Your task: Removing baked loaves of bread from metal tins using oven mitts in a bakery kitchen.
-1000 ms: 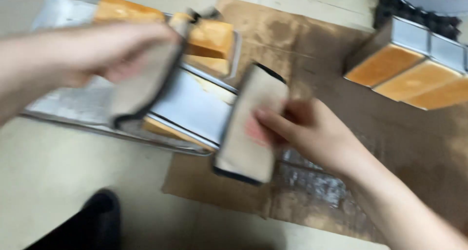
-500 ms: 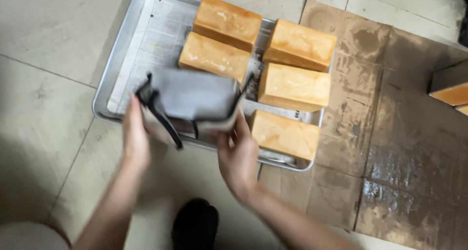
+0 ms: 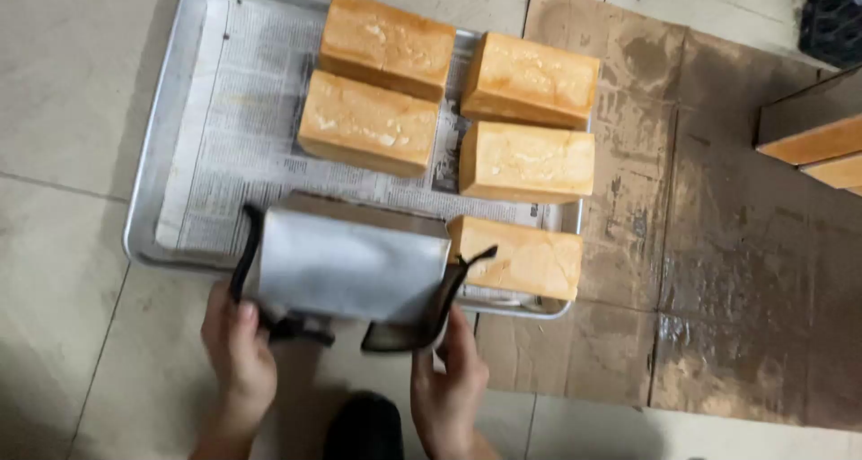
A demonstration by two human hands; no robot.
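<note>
While both hands clasp an upturned metal loaf tin [image 3: 352,264] through dark cloth pads, left hand [image 3: 238,352] and right hand [image 3: 447,384] hold it over the near edge of the paper-lined baking tray [image 3: 148,200]. Step judged: turning out a loaf. Five loaves [image 3: 525,162] fill the right side; open room lies left.

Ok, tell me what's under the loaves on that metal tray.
Newspaper lines the metal tray, and the five loaves sit on it. The upturned baking tin, held by the left hand and right hand, hides whatever is beneath it.
</note>
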